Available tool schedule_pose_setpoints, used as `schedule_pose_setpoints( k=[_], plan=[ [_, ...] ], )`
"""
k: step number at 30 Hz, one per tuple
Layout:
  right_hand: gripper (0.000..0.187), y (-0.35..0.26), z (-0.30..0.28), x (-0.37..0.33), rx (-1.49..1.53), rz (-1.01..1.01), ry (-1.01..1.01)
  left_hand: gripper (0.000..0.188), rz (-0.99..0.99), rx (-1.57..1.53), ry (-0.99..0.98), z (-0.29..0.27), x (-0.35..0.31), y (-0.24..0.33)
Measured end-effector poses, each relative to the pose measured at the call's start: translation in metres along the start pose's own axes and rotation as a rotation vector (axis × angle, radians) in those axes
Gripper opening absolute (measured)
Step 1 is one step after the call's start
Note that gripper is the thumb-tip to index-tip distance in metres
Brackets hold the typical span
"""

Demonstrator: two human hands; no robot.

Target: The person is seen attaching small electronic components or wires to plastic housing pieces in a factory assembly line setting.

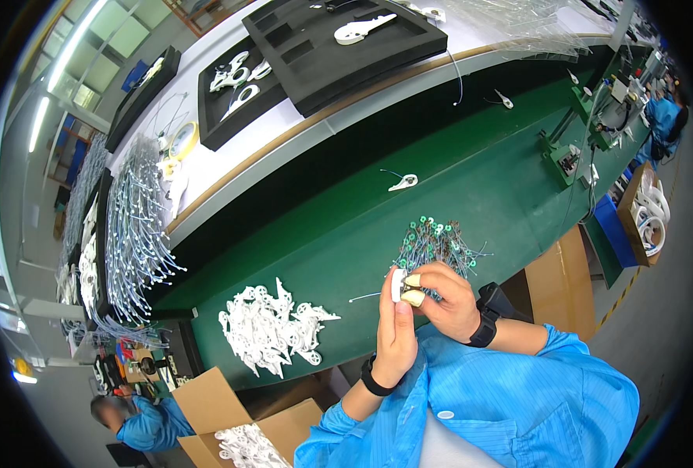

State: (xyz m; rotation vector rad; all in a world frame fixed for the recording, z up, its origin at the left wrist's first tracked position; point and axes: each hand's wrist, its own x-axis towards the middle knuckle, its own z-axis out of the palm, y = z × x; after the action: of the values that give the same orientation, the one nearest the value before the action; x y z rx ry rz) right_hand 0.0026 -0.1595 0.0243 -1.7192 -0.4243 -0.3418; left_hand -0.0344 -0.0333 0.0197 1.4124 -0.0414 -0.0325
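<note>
The white part [397, 285] is held above the near side of the green bench [339, 261], between both hands, with its long axis running roughly away from the body. The left hand [394, 343] holds it: fingers lie along its left side, thumb near its lower end. The right hand [449, 303] meets it from the right, its thumb and forefinger, fitted with yellowish finger covers [413, 298], set narrowly apart at the part. Whether they grip the part itself or a smaller piece cannot be told. Neither hand is nearer; the part lies left of the right fingertips and right of the left fingers.

A thin wire [364, 297] projects leftward from behind the left fingers; its attachment is hidden.

The wire bundle with green rings [440, 240] lies just beyond the hands. The white parts pile [272, 326] lies to the left, with green surface between. The bench's near edge passes close to the hands; beyond the bundle, the surface extends toward a single wired part [403, 182].
</note>
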Motion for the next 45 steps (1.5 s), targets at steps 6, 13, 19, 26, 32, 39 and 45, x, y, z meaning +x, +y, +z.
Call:
schedule_pose_setpoints(
  k=[6, 13, 19, 26, 32, 39, 45],
  plan=[
    [0.023, -0.01, -0.004, 0.001, 0.054, 0.161, -0.068, 0.054, -0.023, 0.018, -0.006, 0.0, 0.002, 0.01],
    [0.024, 0.006, -0.001, -0.004, -0.072, 0.055, -0.056, 0.053, 0.024, 0.109, -0.004, -0.001, 0.006, 0.005],
    [0.021, 0.008, 0.001, -0.009, 0.031, 0.224, -0.065, 0.051, -0.033, 0.136, -0.009, -0.002, 0.005, 0.0],
    [0.019, 0.022, 0.002, -0.011, -0.063, 0.043, -0.081, 0.047, -0.16, 0.193, 0.016, -0.002, -0.001, -0.006],
    [0.028, 0.028, 0.002, -0.004, -0.159, -0.081, -0.166, 0.045, -0.078, 0.393, 0.106, 0.002, -0.001, -0.016],
    [0.028, 0.027, 0.001, -0.004, -0.16, 0.0, -0.261, 0.043, -0.078, 0.608, 0.071, -0.003, -0.008, -0.029],
    [0.026, 0.021, -0.001, 0.001, -0.09, 0.172, -0.356, 0.044, -0.049, 0.418, 0.111, -0.001, -0.004, -0.021]
  ],
)
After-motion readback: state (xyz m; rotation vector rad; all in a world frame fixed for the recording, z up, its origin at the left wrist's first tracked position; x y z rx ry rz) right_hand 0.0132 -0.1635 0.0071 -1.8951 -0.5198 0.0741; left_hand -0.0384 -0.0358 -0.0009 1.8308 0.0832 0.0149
